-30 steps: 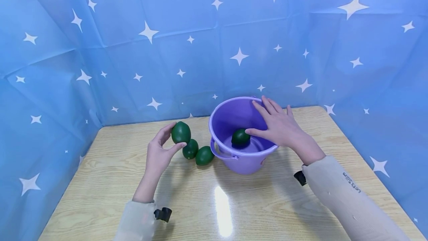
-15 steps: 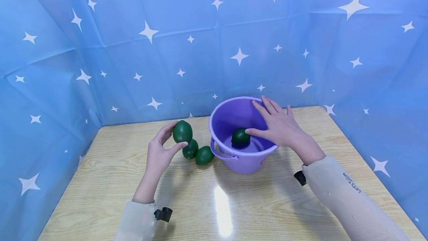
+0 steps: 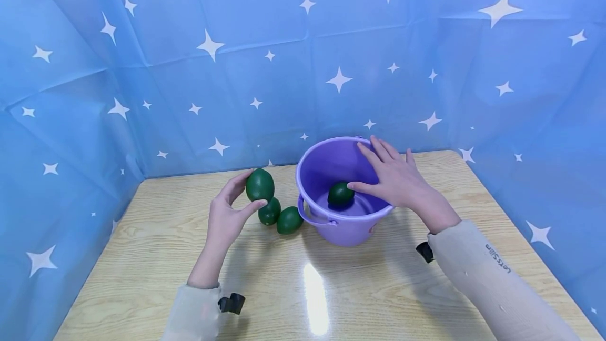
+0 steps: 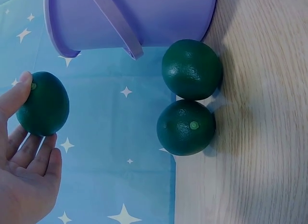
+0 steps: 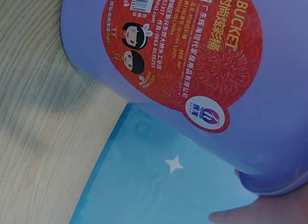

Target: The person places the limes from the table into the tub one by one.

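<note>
My left hand (image 3: pixel 226 214) pinches a dark green lime (image 3: pixel 260 184) between thumb and fingers, raised above the table left of the purple bucket (image 3: pixel 344 231). In the left wrist view, the held lime (image 4: pixel 45 104) shows its small stem button by the thumb. Two more limes, one by the bucket (image 3: pixel 290 220) and its neighbour (image 3: pixel 269 212), lie close together on the table. Another lime (image 3: pixel 340 193) lies inside the bucket. My right hand (image 3: pixel 397 179) rests across the bucket's right rim, fingers straight and spread, thumb reaching over the opening.
The bucket's handle (image 3: pixel 316 219) hangs down on its left side. A red label (image 5: pixel 192 55) covers part of its outer wall. The wooden table (image 3: pixel 156 257) ends at a blue curtain (image 3: pixel 265 78) with white stars at the back and sides.
My left hand and its lime have shifted slightly right, with the lime also a little higher. The right hand, the bucket and the other limes have stayed put.
</note>
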Tool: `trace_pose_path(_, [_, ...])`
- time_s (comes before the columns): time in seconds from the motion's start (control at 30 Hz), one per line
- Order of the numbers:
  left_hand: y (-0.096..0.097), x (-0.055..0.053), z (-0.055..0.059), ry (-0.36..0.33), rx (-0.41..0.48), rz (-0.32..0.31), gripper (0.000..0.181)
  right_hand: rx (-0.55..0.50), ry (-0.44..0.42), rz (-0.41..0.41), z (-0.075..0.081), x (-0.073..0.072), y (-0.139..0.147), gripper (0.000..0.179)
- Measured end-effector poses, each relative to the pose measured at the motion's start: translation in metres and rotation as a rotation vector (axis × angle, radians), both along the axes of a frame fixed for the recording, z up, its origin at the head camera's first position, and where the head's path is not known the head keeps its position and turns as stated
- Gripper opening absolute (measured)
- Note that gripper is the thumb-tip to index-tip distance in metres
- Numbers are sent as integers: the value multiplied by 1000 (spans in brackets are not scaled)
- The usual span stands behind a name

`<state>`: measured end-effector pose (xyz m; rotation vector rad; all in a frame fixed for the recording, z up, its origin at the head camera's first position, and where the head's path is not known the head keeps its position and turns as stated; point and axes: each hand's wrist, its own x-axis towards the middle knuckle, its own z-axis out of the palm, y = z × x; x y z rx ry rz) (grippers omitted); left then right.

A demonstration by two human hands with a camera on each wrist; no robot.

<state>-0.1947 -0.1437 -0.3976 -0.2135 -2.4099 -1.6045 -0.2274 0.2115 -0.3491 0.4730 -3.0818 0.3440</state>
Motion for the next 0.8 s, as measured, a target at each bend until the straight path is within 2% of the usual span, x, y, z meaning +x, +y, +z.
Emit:
trace_pose_path(0.37, [3, 1, 5, -10, 6, -3, 66, 0, -2, 0, 0, 0, 0, 97])
trace_pose_path(0.8, [5, 1, 5, -6, 26, -24, 65, 1, -5, -4, 1, 1, 0, 97])
